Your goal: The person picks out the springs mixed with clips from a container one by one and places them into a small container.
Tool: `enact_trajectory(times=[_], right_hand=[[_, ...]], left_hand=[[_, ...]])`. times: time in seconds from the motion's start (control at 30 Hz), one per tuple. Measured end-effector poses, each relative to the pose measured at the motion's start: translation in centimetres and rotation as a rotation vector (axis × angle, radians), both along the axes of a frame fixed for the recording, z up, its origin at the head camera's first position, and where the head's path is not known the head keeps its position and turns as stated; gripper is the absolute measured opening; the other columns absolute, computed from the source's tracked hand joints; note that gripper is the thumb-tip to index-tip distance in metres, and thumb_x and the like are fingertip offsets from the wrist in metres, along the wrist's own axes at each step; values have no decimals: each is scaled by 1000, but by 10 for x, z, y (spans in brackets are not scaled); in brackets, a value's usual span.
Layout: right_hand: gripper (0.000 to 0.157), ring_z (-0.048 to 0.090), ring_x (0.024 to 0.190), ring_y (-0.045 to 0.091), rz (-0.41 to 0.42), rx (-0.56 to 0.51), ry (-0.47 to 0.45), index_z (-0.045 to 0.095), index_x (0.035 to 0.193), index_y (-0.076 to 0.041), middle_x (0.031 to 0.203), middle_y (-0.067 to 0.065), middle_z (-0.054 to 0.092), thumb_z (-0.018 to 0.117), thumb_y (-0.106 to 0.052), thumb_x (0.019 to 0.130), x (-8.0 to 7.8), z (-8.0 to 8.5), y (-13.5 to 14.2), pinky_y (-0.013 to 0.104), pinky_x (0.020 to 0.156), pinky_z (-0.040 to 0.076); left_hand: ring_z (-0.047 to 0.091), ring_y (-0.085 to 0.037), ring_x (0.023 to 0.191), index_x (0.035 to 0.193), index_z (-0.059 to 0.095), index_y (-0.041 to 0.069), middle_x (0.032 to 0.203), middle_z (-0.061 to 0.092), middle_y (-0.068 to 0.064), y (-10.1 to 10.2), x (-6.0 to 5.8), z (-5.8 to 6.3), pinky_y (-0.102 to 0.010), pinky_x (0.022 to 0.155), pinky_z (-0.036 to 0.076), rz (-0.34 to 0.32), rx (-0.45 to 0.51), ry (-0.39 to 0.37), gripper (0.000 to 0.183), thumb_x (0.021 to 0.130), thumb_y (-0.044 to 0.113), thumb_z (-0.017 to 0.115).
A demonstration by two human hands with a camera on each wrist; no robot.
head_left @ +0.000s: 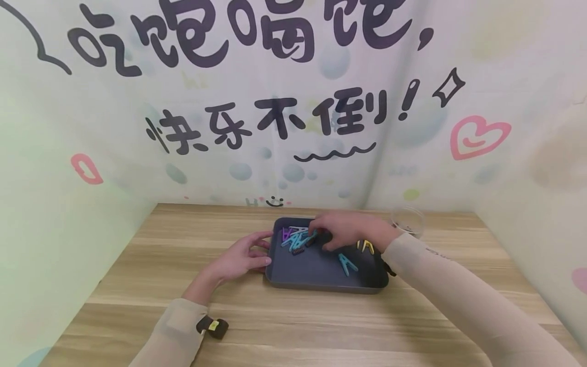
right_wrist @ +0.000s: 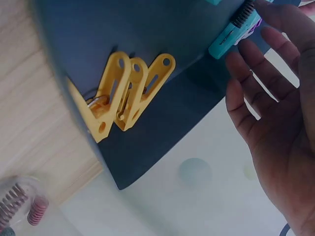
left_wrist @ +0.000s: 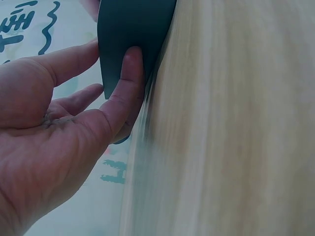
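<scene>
The dark grey tray (head_left: 316, 275) lies on the table, and my left hand (head_left: 240, 257) rests its fingers and thumb against the tray's left wall. In the left wrist view, fingers (left_wrist: 133, 61) lie along the outside of that wall. My right hand (head_left: 346, 232) reaches over the tray with fingers parted and lowered. A dark coil spring (right_wrist: 242, 14) sits right at its thumb tip, beside a teal clothespin piece (right_wrist: 231, 39). Another dark spring (head_left: 298, 251) lies farther left. Teal clothespins (head_left: 298, 239) are heaped at the left with a purple one (head_left: 286, 233).
A separate teal clothespin (head_left: 347, 265) lies at the tray's right. Several yellow clothespin pieces (right_wrist: 123, 93) rest in the corner below my right wrist. A clear round cup (head_left: 408, 221) holding springs (right_wrist: 37, 210) stands behind the tray on the right. A printed curtain (head_left: 275, 168) backs the table.
</scene>
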State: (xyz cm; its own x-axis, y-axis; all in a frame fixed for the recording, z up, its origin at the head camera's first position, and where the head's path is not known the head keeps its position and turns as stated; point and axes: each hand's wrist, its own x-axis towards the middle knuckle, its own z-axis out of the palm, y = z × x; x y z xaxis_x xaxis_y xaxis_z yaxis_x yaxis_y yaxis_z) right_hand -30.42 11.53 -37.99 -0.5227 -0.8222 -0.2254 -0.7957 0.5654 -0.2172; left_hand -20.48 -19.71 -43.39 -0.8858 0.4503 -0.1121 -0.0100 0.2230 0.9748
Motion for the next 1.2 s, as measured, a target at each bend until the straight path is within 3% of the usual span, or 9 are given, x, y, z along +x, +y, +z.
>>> enact_trajectory(times=[0.47, 1.2], right_hand=[[43, 58, 102, 18, 12, 70, 5, 70, 132, -19, 118, 2, 67, 84, -23, 91, 0, -2, -6, 38, 96, 55], [42, 58, 105, 16, 3, 82, 21, 71, 133, -19, 121, 0, 68, 82, -21, 93, -3, -6, -10, 35, 99, 56]], left_hand=[[64, -41, 124, 164, 29, -5, 143, 47, -32, 1, 1, -1, -42, 93, 63, 4, 4, 0, 72, 102, -6, 65], [64, -41, 123, 164, 28, -5, 143, 46, -32, 2, 1, 1, -42, 93, 64, 1, 13, 0, 72, 102, -7, 64]])
